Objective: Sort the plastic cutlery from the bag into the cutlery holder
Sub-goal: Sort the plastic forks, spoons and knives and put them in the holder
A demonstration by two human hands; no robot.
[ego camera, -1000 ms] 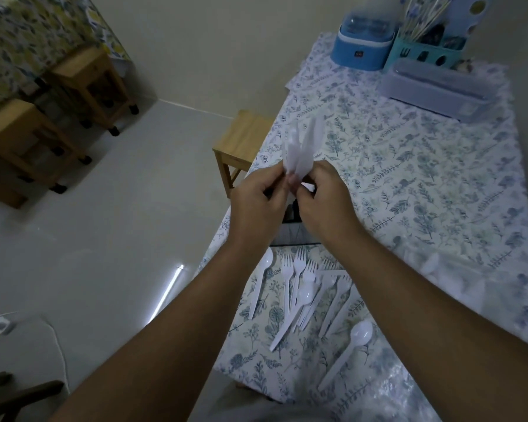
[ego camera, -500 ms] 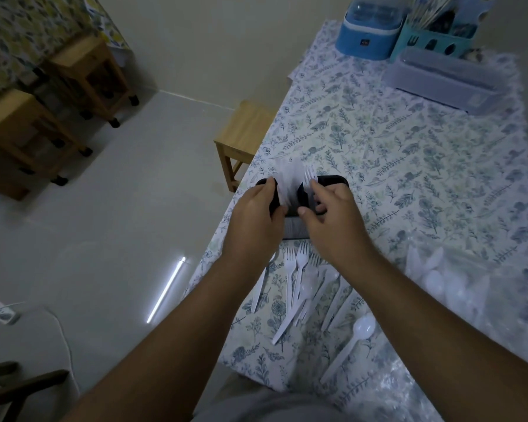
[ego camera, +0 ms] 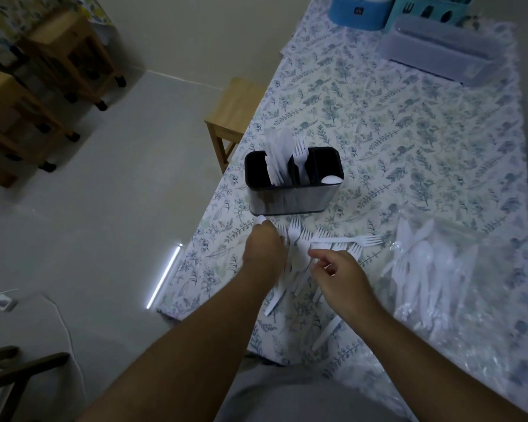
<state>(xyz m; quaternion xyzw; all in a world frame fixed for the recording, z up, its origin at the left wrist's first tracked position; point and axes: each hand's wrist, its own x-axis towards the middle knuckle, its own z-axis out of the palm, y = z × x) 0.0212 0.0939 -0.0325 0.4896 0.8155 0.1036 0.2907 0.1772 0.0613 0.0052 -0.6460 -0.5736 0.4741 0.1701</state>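
A black cutlery holder (ego camera: 290, 199) stands on the floral tablecloth. White plastic knives (ego camera: 277, 156) stick up from its left compartment, a fork (ego camera: 300, 158) from the middle one, and a spoon bowl (ego camera: 331, 179) shows in the right one. Loose white forks (ego camera: 305, 239) and other cutlery lie on the cloth in front of it. My left hand (ego camera: 264, 248) rests palm down on their left end, a white spoon tip showing past its fingers. My right hand (ego camera: 337, 274) hovers over the forks, fingers loosely curled. A clear plastic bag (ego camera: 430, 263) holds more cutlery at the right.
A lidded grey box (ego camera: 436, 47), a blue container (ego camera: 358, 9) and a teal caddy (ego camera: 427, 10) stand at the table's far end. A wooden stool (ego camera: 235, 114) stands by the table's left edge. Wooden furniture (ego camera: 43, 86) lies across the floor at left.
Both hands lowered a bundle of knives into the holder's left compartment, let go, and came back down to the loose cutlery in front of it.
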